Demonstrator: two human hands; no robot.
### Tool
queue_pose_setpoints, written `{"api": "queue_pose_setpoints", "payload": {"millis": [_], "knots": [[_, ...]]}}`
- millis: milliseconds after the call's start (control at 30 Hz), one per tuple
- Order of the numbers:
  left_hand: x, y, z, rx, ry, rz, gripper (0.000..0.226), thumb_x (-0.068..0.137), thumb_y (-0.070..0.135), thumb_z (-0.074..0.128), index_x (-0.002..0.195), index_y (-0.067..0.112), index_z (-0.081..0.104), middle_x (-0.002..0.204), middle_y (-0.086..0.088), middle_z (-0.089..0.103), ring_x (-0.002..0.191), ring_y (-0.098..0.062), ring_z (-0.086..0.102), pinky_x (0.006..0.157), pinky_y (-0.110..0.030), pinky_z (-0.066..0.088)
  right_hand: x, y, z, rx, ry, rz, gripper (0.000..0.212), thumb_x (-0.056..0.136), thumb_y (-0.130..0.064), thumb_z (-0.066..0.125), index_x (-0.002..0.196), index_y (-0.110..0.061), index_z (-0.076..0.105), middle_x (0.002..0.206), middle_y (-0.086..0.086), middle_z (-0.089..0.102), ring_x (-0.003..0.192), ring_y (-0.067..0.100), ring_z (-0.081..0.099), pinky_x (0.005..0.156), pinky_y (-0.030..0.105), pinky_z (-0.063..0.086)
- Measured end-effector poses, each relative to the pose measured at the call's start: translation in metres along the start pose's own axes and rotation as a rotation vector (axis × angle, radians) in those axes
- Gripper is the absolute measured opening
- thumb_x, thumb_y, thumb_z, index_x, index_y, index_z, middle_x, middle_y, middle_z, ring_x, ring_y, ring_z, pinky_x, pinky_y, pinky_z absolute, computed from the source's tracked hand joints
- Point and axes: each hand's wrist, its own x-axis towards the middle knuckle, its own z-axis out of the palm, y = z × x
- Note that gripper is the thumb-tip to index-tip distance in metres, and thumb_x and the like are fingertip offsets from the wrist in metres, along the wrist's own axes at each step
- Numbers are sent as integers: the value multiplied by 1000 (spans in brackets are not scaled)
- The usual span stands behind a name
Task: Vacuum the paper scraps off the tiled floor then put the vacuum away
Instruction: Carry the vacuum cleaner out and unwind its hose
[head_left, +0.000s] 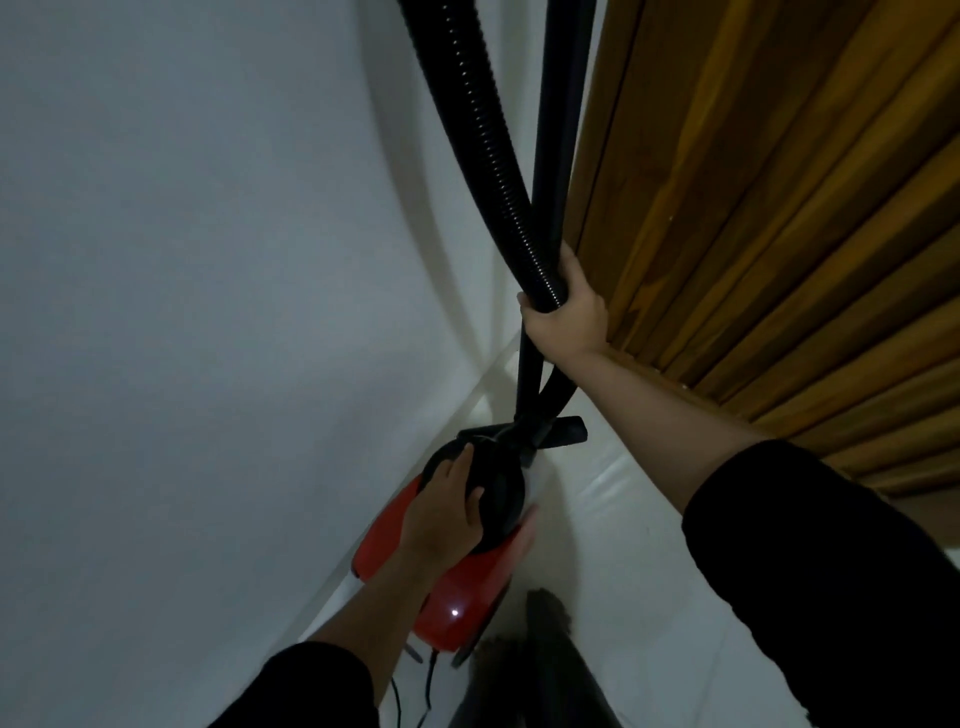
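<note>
black sleeves are framing the bottom of the view, and we are reaching both arms down into a corner where the white wall (182, 260) is meeting the tiled floor (649, 545), with a wooden door (779, 208) on the right. our left hand (447, 514) is lying on the red vacuum (467, 592), fingers spread fairly straight over its black round top, pressing rather than wrapping it. our right hand (569, 306) is curling round the ribbed hose (488, 130) and the rigid wand (556, 130) together, bunching them upright. the floor nozzle (556, 434) is resting on the tiles just beyond the vacuum body, close to the wall. we are seeing no paper scraps on the floor shown, so we are judging the cleaning done and the stowing under way. the relation that matters: the vacuum body is lying below and nearer us than the right hand, its long axis running along the wall toward the corner, while hose and wand are rising steeply from it; the left hand is nearer for nudging the body in
</note>
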Motion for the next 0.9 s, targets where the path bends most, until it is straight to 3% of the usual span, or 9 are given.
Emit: {"api": "queue_pose_setpoints", "payload": {"millis": [100, 233, 367, 500, 733, 900], "knots": [[-43, 24, -33, -1, 24, 10, 54, 99, 25, 40, 149, 12, 24, 147, -12, 40, 133, -27, 42, 104, -32, 39, -25, -53, -28, -7, -11, -112, 89, 83, -11, 70, 158, -16, 22, 94, 8, 69, 80, 22, 66, 74, 39, 59], [-95, 48, -61, -9, 66, 18, 53, 99, 26, 42, 148, 12, 27, 144, -9, 44, 130, -23, 45, 103, -27, 37, -59, -104, -56, 22, 46, -251, 96, 82, -5, 67, 159, -15, 10, 79, 9, 60, 66, 22, 60, 61, 42, 56], [-150, 66, -78, -32, 131, 49, 51, 98, 23, 41, 145, 9, 33, 140, -10, 48, 128, -26, 46, 102, -23, 29, -100, -142, -84, 9, 60, -297, 99, 84, -7, 65, 158, -25, 2, 85, 15, 63, 69, 26, 62, 64, 46, 57], [-203, 78, -92, -61, 108, 46, 55, 94, 17, 48, 146, 9, 32, 143, -11, 45, 132, -25, 42, 105, -25, 29, -149, -168, -114, -74, 71, -333, 102, 85, -14, 67, 151, -36, -7, 87, 10, 64, 74, 22, 64, 67, 46, 58], [-282, 76, -103, -33, 75, 110, 64, 85, 32, 45, 143, 7, 39, 139, -12, 51, 128, -27, 47, 108, -40, 39, -227, -195, -143, -168, 75, -378, 98, 86, -17, 66, 153, -31, -4, 87, 10, 65, 75, 24, 63, 67, 47, 58], [-336, 69, -93, -55, 29, 106, 66, 82, 33, 46, 142, 7, 40, 138, -12, 52, 128, -26, 48, 107, -41, 39, -282, -203, -152, -186, 69, -394, 95, 85, -13, 65, 152, -31, -1, 80, 12, 63, 70, 27, 61, 62, 48, 56]]}}
